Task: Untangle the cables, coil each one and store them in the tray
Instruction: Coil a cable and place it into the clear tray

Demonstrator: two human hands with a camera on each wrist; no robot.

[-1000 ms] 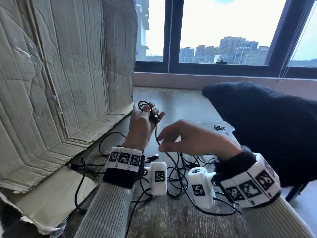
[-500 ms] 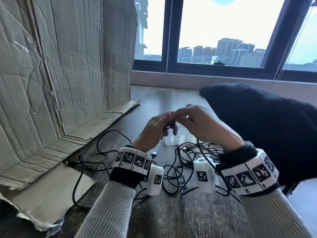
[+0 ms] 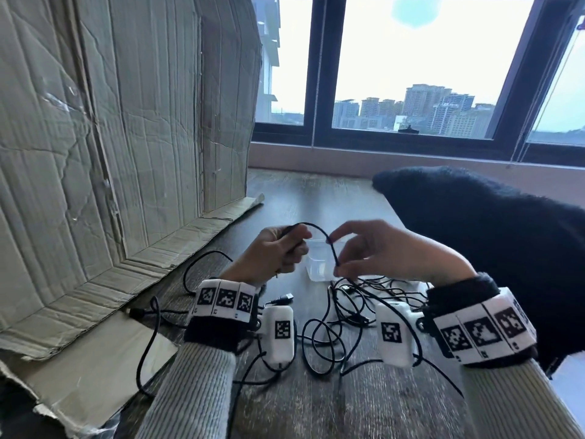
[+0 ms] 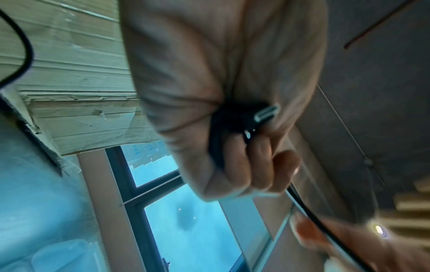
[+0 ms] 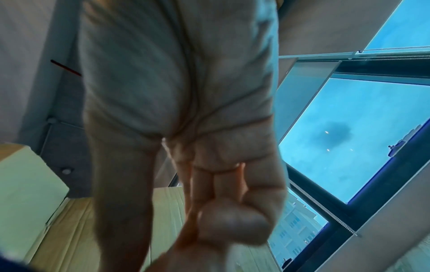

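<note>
My left hand (image 3: 278, 248) is curled round a small coil of black cable (image 4: 218, 139), its silver plug (image 4: 266, 114) poking out of the fist. A strand of that cable (image 3: 319, 231) arches from the left hand over to my right hand (image 3: 364, 248), which pinches it between thumb and fingers above the table. The clear plastic tray (image 3: 316, 264) sits on the table just behind both hands. Below them lies a tangle of black cables (image 3: 335, 321) on the dark wooden table (image 3: 316, 198).
A tall sheet of creased cardboard (image 3: 110, 137) stands along the left, its flap lying on the table. A black fleece garment (image 3: 490, 229) covers the right side. A loose cable (image 3: 148, 343) trails toward the cardboard. A window is at the back.
The hands met over the tray half a second ago; now they have drawn apart, with a short arch of cable stretched between them. One second ago the right hand was lower, near the tangle.
</note>
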